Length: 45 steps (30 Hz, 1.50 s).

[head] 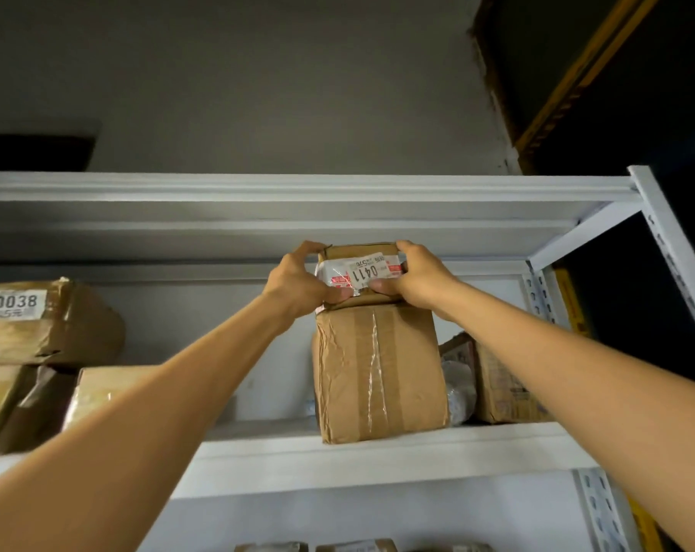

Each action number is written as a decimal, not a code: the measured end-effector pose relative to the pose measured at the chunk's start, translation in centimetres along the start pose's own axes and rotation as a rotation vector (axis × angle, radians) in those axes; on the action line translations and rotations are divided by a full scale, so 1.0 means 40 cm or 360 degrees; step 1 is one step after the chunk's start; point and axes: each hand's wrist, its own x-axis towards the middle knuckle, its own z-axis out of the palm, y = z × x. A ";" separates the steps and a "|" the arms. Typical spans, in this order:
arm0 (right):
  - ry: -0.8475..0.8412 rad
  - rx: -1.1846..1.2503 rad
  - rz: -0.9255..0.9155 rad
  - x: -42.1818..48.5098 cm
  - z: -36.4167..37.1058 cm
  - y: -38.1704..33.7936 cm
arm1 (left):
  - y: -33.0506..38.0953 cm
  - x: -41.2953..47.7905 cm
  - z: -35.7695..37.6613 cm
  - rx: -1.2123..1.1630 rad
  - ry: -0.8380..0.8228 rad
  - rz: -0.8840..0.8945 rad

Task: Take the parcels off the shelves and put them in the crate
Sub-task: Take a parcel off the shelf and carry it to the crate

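1. Your hands are raised up and forward with both arms stretched out. The left hand [298, 282] grips the left end and the right hand [417, 278] the right end of the small brown cardboard parcel [361, 251], the one with the white 0411 label. Your thumbs press on its near face and your fingers curl over its top. Both hands are clamped on it, and neither is nearer than the other.
2. That parcel lies above and ahead of you. Its long axis runs left to right across your view, so you hold it by its two short ends.
3. It sits on top of the tall brown tape-wrapped parcel [377, 368], which stands upright at the front edge of the white metal shelf [377, 452]. You cannot tell whether the two are touching or just parted.
4. The upper white shelf board [298, 193] hangs close over it, so there is likely little room to lift. Draw the parcel level towards you, then lower it, or the tall one may tip.
5. Farther off, a crumpled brown parcel [47, 320] marked 0038 lies well apart to the left. A brown printed carton [501, 384] stands behind on the right.
6. The crate is not in view.
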 end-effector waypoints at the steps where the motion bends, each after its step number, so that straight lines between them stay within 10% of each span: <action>1: 0.0027 0.0051 0.0004 0.000 0.000 -0.001 | -0.002 -0.006 -0.001 0.0038 0.0044 0.0036; 9: 0.0053 0.0865 0.0130 -0.029 -0.017 -0.024 | -0.013 -0.082 0.012 -0.0351 0.0242 0.0411; 19: 0.0061 0.1314 0.0148 -0.098 -0.068 -0.042 | 0.037 -0.100 0.015 -0.1175 0.0248 0.0204; 29: -0.0085 0.1359 0.0212 -0.130 -0.056 -0.053 | 0.073 -0.110 -0.009 -0.1076 -0.0069 -0.0186; 45: -0.0083 0.0709 0.0046 -0.256 -0.146 -0.075 | 0.060 -0.220 0.106 -0.1521 -0.0184 0.0147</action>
